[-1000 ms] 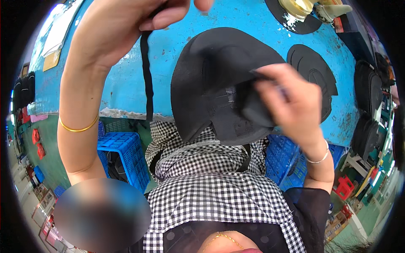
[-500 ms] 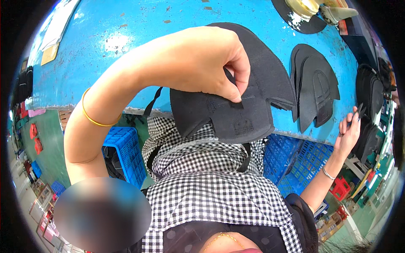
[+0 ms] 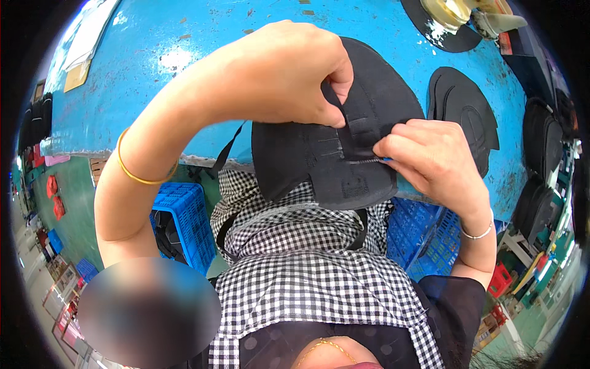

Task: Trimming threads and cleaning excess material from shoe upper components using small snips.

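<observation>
A black padded fabric piece (image 3: pixel 384 80), rounded with notched lower edges, lies at the table's near edge and overhangs it toward my apron. My left hand (image 3: pixel 289 80) arches over it, thumb and fingers closed in a pinch on a raised black strip (image 3: pixel 356 136) on the piece. From the right, my right hand (image 3: pixel 439 154) has its thumb and fingertips pressed together at the strip's other end, beside short light marks on the fabric. Whether a tool is tucked inside my right hand cannot be seen. A narrow black strap (image 3: pixel 230 147) hangs off the piece's left side.
More black cut pieces (image 3: pixel 464 101) lie stacked to the right on the blue table (image 3: pixel 203 104). At the far right stands a pot (image 3: pixel 447 13) with whitish residue around it. Blue crates (image 3: pixel 200 218) sit below the table, and black pieces (image 3: pixel 541 132) are piled beyond its right end.
My right hand has come in from the far right, where a dark pointed tool showed at its fingers, to the strip. My left hand has shifted slightly up and left, keeping its pinch.
</observation>
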Demonstrator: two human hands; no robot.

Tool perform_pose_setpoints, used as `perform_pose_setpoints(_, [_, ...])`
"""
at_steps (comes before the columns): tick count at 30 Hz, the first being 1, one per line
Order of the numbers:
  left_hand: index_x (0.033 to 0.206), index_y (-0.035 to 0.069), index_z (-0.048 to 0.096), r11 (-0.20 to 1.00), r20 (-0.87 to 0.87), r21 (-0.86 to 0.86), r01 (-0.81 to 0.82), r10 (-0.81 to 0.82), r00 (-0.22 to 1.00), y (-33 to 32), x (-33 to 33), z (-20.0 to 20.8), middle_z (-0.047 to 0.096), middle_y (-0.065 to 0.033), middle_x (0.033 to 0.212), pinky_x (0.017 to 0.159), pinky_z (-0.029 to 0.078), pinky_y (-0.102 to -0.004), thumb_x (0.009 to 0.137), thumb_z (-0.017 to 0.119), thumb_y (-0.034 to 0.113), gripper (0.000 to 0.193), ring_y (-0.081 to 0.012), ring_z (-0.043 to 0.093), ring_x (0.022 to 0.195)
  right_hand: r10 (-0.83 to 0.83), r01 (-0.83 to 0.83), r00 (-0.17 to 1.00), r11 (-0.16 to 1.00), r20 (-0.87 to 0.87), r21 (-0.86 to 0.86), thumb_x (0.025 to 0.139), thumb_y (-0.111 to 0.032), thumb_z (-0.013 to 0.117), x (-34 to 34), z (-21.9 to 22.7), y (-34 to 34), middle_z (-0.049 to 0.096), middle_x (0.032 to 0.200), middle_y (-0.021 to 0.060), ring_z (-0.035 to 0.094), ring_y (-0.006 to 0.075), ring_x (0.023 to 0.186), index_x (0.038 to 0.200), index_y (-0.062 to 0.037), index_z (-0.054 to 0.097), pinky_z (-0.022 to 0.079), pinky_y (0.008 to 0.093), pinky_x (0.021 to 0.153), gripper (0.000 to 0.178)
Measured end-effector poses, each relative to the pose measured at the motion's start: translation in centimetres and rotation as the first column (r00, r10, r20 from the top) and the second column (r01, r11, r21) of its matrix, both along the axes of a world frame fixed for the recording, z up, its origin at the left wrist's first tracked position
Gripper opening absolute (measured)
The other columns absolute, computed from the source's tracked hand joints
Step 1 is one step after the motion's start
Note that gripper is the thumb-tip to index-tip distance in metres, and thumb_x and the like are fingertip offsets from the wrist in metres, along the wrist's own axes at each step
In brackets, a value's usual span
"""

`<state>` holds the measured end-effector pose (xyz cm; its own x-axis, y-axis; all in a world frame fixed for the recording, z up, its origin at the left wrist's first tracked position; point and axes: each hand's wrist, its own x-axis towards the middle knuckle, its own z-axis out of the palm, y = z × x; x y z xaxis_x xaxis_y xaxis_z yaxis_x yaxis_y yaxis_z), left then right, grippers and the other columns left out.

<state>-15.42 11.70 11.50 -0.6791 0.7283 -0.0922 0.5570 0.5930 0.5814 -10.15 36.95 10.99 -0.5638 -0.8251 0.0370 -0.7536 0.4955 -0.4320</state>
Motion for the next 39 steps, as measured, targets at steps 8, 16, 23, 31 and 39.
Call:
perform_pose_setpoints(8, [0.088, 0.001, 0.069, 0.999, -0.022, -0.01, 0.04, -0.04, 0.999, -0.1, -0.2, -0.5, 0.067, -0.0131, 0.075, 0.067, 0.053, -0.0346, 0.08, 0.072, 0.016, 0.017, -0.026, 0.066, 0.071, -0.08, 0.079, 0.995, 0.997, 0.054, 0.008, 0.078, -0.007, 0.072, -0.9, 0.4, -0.7, 0.066, 0.081, 0.0066, 0.066, 0.0282, 0.072, 0.092, -0.0064, 0.061, 0.051, 0.0355, 0.06, 0.017])
perform_pose_setpoints(16, [0.093, 0.001, 0.069, 0.996, 0.229, -0.054, 0.074, -0.06, 0.972, -0.1, -1.0, 0.6, 0.068, -0.0161, 0.082, 0.072, 0.053, -0.0407, 0.081, 0.065, 0.019, 0.022, -0.0311, 0.066, 0.077, -0.216, 0.223, 0.969, 0.974, 0.117, -0.049, 0.089, -0.026, 0.069, -1.5, 0.7, -1.2, 0.066, 0.079, 0.0075, 0.065, 0.0281, 0.068, 0.098, -0.0108, 0.058, 0.049, 0.0388, 0.057, 0.021])
perform_pose_setpoints(23, [0.093, 0.002, 0.069, 0.994, 0.132, 0.018, 0.107, -0.109, 0.985, -0.5, -1.1, 0.0, 0.068, -0.0158, 0.08, 0.07, 0.052, -0.0397, 0.082, 0.063, 0.016, 0.019, -0.0305, 0.065, 0.074, -0.198, 0.197, 0.98, 0.979, 0.021, 0.05, 0.092, -0.032, 0.067, -2.4, 0.0, -2.0, 0.062, 0.066, 0.0092, 0.064, 0.0304, 0.066, 0.093, -0.0105, 0.06, 0.047, 0.0404, 0.057, 0.022])
perform_pose_setpoints(31, [0.098, 0.0, 0.073, 0.743, 0.597, 0.504, -0.44, 0.068, 0.8, -2.9, -2.9, -0.7, 0.066, 0.0012, 0.076, 0.058, 0.042, -0.0168, 0.092, 0.071, 0.011, 0.013, -0.0022, 0.054, 0.066, -0.105, 0.107, 0.966, 0.994, -0.238, -0.003, 0.07, -0.011, 0.078, 2.2, 0.6, -3.9, 0.071, 0.109, 0.0127, 0.072, 0.0228, 0.081, 0.109, -0.003, 0.064, 0.057, 0.032, 0.067, 0.041])
perform_pose_setpoints(39, [0.105, 0.004, 0.073, 0.68, 0.314, 0.607, -0.41, 0.269, 0.911, -3.2, -3.2, 3.2, 0.067, -0.0017, 0.07, 0.042, 0.029, -0.016, 0.097, 0.065, 0.021, 0.021, 0.0, 0.045, 0.048, -0.12, 0.283, 0.79, 0.941, -0.601, 0.185, 0.08, -0.012, 0.065, 5.1, -1.1, -6.9, 0.073, 0.103, 0.0224, 0.054, 0.0113, 0.05, 0.101, 0.0021, 0.069, 0.044, 0.0249, 0.042, 0.026])
